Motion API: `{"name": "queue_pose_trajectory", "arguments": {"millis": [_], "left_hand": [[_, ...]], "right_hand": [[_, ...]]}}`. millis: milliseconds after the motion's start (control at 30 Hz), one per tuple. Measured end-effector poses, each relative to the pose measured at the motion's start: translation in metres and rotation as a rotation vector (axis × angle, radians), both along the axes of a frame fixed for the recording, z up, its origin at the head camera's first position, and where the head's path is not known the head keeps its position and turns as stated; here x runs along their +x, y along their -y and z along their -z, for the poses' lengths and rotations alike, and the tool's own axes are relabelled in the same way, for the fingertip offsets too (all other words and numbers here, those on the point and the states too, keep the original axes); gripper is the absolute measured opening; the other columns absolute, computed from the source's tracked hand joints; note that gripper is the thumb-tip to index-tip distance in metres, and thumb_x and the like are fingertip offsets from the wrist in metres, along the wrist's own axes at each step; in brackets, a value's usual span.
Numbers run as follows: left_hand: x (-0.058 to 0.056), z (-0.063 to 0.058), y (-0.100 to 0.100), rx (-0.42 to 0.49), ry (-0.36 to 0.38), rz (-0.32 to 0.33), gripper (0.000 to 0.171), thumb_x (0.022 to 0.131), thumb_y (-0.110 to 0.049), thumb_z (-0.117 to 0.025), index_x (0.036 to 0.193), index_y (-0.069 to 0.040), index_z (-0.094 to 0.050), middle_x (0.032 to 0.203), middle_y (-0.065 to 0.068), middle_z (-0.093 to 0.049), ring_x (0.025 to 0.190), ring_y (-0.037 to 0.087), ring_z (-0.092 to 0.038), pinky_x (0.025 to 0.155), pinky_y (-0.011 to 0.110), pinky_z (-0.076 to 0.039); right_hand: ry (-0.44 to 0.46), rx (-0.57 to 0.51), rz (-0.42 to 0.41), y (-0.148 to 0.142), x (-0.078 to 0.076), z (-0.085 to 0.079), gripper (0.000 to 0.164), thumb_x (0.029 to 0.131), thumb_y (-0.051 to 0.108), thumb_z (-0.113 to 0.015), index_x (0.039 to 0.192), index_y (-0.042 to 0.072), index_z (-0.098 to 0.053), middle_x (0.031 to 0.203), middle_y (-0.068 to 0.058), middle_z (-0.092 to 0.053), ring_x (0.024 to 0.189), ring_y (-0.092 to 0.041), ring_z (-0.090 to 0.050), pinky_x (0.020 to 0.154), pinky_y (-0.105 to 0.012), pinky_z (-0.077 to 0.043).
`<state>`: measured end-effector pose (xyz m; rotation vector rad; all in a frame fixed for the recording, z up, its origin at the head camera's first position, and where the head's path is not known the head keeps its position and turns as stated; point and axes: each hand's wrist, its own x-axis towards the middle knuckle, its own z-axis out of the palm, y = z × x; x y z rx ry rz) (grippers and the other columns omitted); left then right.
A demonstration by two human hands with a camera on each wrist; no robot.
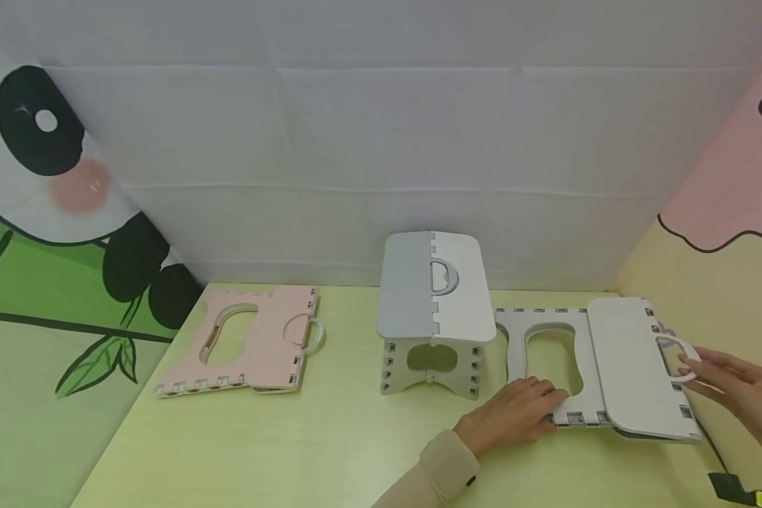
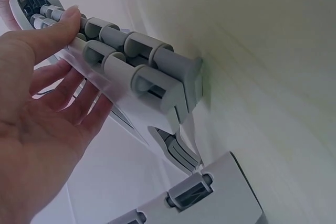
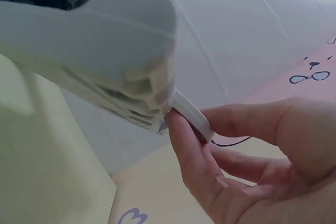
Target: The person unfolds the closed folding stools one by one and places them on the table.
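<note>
A white folding step stool (image 1: 631, 367) lies folded flat at the right of the table. My left hand (image 1: 514, 413) grips its near edge by the leg part. In the left wrist view, the left thumb rests on the hinged edge and the fingers (image 2: 73, 95) lie against the panel. At the stool's right end, my right hand (image 1: 746, 395) pinches the white carry handle (image 1: 691, 351), which sticks out from the seat. The right wrist view shows that handle (image 3: 194, 116) between thumb and fingers. Much of the stool's underside is hidden.
A grey and white stool (image 1: 406, 289) stands unfolded, just left of the white one. Farther left lies a pink folded stool (image 1: 269, 339), its handle pointing right. A pale cloth wall (image 1: 381, 141) rises behind the yellow-green table (image 1: 330, 451); printed walls flank it.
</note>
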<state>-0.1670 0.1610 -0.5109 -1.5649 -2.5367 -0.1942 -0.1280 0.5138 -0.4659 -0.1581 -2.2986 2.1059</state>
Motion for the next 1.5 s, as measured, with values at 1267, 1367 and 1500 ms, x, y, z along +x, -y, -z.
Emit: {"name": "queue_pose_trajectory", "arguments": {"millis": [1267,1367,1500], "left_hand": [[-0.001,0.000,0.009,0.118,0.110,0.087,0.058,0.100,-0.039,-0.067,0.148,-0.011,-0.051,0.132,-0.004,-0.062,0.111,0.002,-0.053,0.102,0.007,-0.036],[-0.001,-0.001,0.010,0.125,0.122,0.090,0.058,0.100,-0.038,-0.068,0.148,-0.010,-0.051,0.132,-0.003,-0.062,0.112,0.003,-0.054,0.102,0.006,-0.036],[-0.001,-0.002,0.010,0.126,0.142,0.086,0.058,0.100,-0.038,-0.067,0.149,-0.010,-0.050,0.133,-0.003,-0.061,0.116,0.004,-0.054,0.104,0.006,-0.034]], "right_hand": [[-0.331,-0.235,-0.197,0.013,0.005,-0.029,0.047,0.104,-0.016,-0.040,0.140,0.004,-0.062,0.126,0.001,-0.071,0.098,-0.012,-0.073,0.085,-0.020,-0.059],[-0.342,-0.238,-0.188,0.015,0.005,-0.032,0.047,0.104,-0.016,-0.040,0.141,0.002,-0.061,0.125,0.000,-0.072,0.098,-0.012,-0.073,0.085,-0.020,-0.059],[-0.345,-0.242,-0.170,0.018,0.005,-0.035,0.048,0.103,-0.018,-0.040,0.140,0.003,-0.062,0.123,-0.001,-0.073,0.096,-0.012,-0.073,0.083,-0.020,-0.059]]}}
